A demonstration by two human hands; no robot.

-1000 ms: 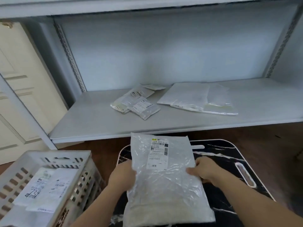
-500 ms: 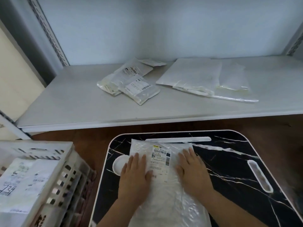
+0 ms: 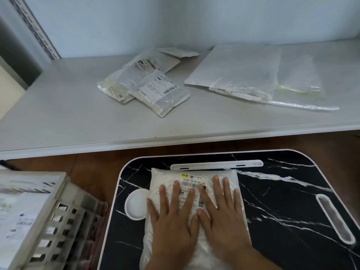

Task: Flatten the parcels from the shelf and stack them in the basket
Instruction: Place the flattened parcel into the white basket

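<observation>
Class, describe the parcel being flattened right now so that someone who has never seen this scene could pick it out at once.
Below the white shelf stands a black marbled table. The parcel lies flat on it, white plastic, barcode label up, under the left hand and right hand. It alone is off the shelf and outside the basket.

My left hand (image 3: 171, 221) and right hand (image 3: 222, 215) are both bare: no gloves, no rings, no watch or band at the wrists. Nails short, unpainted (as far as the blur lets me see). Forearms bare too where they leave the bottom edge, no sleeve or cuff in view. Five fingers visible on each hand, knuckles and backs showing.
</observation>
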